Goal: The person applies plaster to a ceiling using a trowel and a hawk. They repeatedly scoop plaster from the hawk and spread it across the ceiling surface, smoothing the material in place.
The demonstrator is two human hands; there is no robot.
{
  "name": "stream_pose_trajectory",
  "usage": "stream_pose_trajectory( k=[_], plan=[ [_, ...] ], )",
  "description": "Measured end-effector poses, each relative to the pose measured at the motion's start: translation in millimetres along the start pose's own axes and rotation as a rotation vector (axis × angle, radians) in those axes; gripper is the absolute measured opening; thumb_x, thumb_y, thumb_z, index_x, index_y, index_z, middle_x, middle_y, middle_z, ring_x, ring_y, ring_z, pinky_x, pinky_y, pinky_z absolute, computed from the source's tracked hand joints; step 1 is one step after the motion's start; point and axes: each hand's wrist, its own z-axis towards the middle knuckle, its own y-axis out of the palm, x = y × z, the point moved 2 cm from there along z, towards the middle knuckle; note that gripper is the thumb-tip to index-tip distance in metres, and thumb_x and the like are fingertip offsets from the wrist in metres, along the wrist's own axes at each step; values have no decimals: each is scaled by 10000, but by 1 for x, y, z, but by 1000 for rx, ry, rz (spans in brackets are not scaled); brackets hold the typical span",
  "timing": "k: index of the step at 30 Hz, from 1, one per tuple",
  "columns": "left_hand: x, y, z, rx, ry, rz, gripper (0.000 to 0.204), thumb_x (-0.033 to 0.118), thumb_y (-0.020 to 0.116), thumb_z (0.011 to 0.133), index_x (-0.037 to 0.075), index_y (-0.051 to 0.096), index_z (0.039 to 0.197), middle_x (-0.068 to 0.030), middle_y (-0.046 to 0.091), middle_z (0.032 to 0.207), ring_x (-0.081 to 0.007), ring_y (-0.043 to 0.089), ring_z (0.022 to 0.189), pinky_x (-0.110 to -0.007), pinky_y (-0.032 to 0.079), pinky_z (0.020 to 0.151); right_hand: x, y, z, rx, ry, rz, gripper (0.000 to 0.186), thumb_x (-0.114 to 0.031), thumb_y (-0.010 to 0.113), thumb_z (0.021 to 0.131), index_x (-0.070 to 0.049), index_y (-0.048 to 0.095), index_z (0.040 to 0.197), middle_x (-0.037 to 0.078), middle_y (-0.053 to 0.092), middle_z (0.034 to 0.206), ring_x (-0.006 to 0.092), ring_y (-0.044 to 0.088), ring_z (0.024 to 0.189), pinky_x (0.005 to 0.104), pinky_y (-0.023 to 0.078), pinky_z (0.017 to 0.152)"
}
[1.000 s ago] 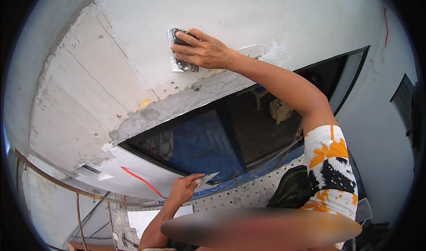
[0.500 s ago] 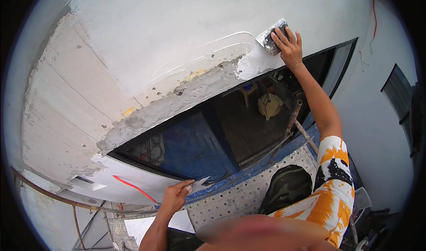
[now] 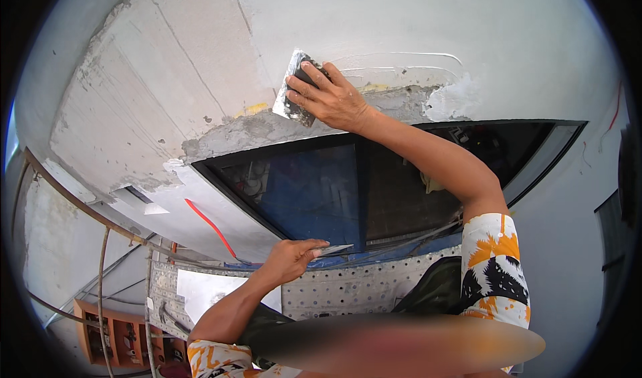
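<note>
My right hand (image 3: 331, 99) is closed around the back of a plastering trowel (image 3: 291, 89), a flat blade with a dark, plaster-smeared grip. Its blade lies against the wall (image 3: 374, 17) over the bare grey band above the window. White wet plaster (image 3: 455, 99) covers that band's right end, with thin curved ridges beside it. Low in the middle, my left hand (image 3: 291, 259) grips a putty knife (image 3: 336, 249), its pale blade pointing right in front of the window (image 3: 314, 184). Fingers hide most of both handles.
Below me is a perforated metal scaffold platform (image 3: 361, 288) with a white sheet (image 3: 200, 291) on it. A rusty curved pipe (image 3: 87, 211) runs along the left. One red conduit (image 3: 210, 227) sticks out of the wall under the window. A brown shelf (image 3: 124, 338) stands lower left.
My right hand has carried the trowel far left along the wall, away from the wet plaster. The view has turned, and my left hand still holds the putty knife, now lying flatter.
</note>
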Motion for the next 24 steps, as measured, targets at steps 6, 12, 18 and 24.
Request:
stream_pose_trajectory(
  k=[6, 12, 18, 24],
  plan=[
    [-5, -10, -6, -56, -44, -17, 275, 222, 604, 1007, 89, 716, 1220, -156, 746, 1071, -295, 722, 850, -342, 554, 791, 29, 16, 5, -172, -17, -166, 302, -189, 603, 935, -188, 716, 1215, 9, 571, 1422, 296, 448, 1369, 463, 388, 1121],
    [-11, -12, -6, -57, -84, -86, 275, 214, 618, 1000, 79, 719, 1217, -153, 756, 1038, -231, 727, 837, -327, 547, 782, 141, -76, -137, -184, 175, -385, 375, -110, 629, 892, -265, 705, 1224, -69, 582, 1430, 258, 486, 1352, 445, 384, 1132],
    [-8, -3, 7, -36, -68, -96, 264, 160, 626, 980, 72, 721, 1210, -157, 757, 1049, -232, 727, 837, -315, 542, 785, 182, -138, -265, -192, 503, -525, 496, -24, 619, 839, -259, 685, 1269, -37, 612, 1408, 312, 523, 1315, 486, 431, 1066],
    [-14, 2, 19, 32, -94, -65, 254, 133, 649, 962, 60, 728, 1192, -167, 755, 1063, -236, 735, 894, -310, 544, 828, 155, -155, -294, 14, 591, -447, 459, -64, 670, 844, -154, 665, 1294, 34, 636, 1372, 373, 536, 1288, 519, 440, 1052]
  ],
)
